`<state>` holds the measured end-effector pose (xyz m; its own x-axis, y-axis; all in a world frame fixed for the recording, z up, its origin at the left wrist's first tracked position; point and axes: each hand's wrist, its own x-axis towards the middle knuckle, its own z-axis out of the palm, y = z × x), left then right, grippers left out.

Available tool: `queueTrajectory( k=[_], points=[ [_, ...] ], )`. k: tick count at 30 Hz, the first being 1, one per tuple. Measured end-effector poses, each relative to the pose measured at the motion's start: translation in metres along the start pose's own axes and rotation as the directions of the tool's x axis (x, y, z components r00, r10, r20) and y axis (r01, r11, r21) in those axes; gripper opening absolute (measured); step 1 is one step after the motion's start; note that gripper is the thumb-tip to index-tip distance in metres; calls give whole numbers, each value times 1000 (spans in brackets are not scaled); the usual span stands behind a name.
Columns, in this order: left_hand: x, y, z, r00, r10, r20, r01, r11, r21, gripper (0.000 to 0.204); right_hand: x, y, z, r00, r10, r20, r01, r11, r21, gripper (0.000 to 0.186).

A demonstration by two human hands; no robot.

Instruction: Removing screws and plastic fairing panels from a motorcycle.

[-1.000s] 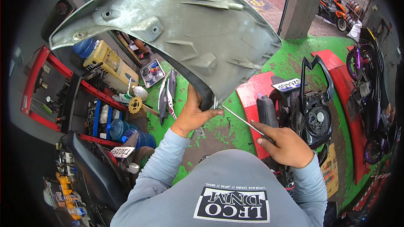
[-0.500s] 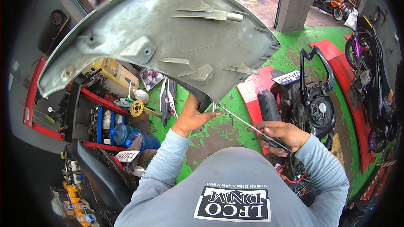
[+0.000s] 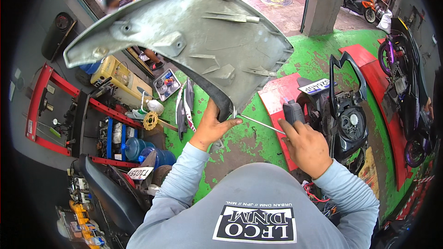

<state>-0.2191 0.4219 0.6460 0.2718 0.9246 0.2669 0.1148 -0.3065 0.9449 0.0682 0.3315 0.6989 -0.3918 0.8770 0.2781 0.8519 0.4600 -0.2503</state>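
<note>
A large grey scooter body panel [image 3: 184, 27] is raised in front of me, its ribbed inner side with moulded posts facing me. My left hand [image 3: 210, 128] is closed round the panel's narrow lower end, thumb pointing right. From the right, my right hand [image 3: 310, 151] holds a screwdriver [image 3: 263, 123], back of the hand up and index finger stretched forward. The screwdriver's thin metal shaft reaches the panel's lower tip, beside my left thumb. Its handle is hidden under my right hand, and I cannot tell exactly where the tip bears.
At right, a partly stripped scooter [image 3: 348, 122] stands by a red ramp [image 3: 281, 92]. A black seat [image 3: 113, 196] lies at lower left, near blue water jugs [image 3: 157, 156]. A parts tray [image 3: 167, 85] and a yellow machine [image 3: 122, 78] stand beyond. People are at the upper left.
The panel has tilted, its far left end swinging up and rightward. My right hand has rolled over the screwdriver, now covering the handle. My left hand keeps its grip in nearly the same place.
</note>
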Motion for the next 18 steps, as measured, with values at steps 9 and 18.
queueTrajectory(
  k=[9, 18],
  points=[
    [-2, -20, 11, 999, 15, -52, -20, 996, -90, 98, 13, 22, 7, 991, -129, 16, 129, 991, -19, 25],
    [-6, -37, 20, 987, 51, -151, -49, 999, 11, 83, 22, 25, 16, 999, -21, 48, 15, 991, 136, 25]
  ],
)
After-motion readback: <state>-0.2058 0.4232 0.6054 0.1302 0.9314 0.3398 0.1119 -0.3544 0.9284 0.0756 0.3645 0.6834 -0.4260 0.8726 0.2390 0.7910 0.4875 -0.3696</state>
